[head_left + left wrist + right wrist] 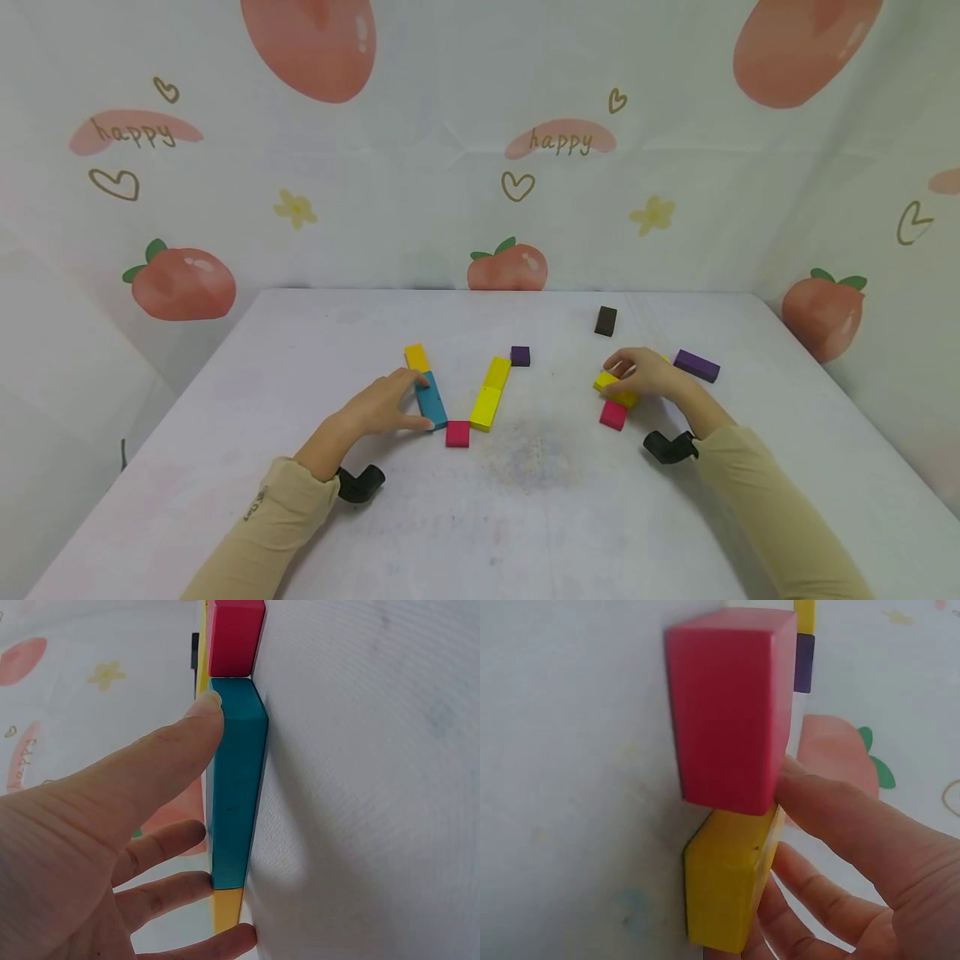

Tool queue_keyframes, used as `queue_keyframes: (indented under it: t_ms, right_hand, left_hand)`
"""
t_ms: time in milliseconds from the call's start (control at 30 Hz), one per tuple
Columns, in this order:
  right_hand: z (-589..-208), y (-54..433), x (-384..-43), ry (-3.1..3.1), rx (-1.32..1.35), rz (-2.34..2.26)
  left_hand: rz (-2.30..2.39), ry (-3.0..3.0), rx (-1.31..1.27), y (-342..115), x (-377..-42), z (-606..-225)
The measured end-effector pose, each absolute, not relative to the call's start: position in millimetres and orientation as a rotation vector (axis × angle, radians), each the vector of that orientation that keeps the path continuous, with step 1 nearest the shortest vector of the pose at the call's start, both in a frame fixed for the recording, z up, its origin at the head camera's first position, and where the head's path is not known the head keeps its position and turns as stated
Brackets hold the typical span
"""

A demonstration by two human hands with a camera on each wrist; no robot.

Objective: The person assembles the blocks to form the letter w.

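My left hand lies along a blue block, its thumb at the near end and fingertips toward the far end. In the left wrist view the thumb touches the blue block and the other fingers extend loosely behind it. An orange-yellow block adjoins its far end, and a red block sits by its near end. My right hand hovers over a yellow block, thumb across it and fingers beyond. Another red block is just in front of that yellow block.
Two yellow blocks lie end to end in a slanted line mid-table, with a small purple block at their far end. A black block lies farther back. Right of my right hand is a long purple block. A printed curtain hangs behind.
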State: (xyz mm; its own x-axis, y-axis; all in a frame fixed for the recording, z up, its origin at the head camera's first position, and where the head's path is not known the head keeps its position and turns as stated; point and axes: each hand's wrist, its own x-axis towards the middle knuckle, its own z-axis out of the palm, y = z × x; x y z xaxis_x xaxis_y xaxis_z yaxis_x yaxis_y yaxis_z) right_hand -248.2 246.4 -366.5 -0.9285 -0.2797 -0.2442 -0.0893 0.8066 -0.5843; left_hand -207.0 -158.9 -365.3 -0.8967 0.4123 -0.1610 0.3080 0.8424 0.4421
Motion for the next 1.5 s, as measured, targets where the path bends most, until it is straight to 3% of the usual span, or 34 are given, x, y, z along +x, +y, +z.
queue_keyframes:
  t_ms: [867,1500]
  right_hand:
    - [-369.2,251.7,-246.4,2.733,-0.256,-0.888]
    - [-358.1,226.4,-245.2,2.735,-0.368,-0.956]
  left_hand:
    - [0.617,2.77,0.558,-159.0,-206.5,-365.9]
    - [0.624,2.77,0.56,-159.7,-206.6,-366.3]
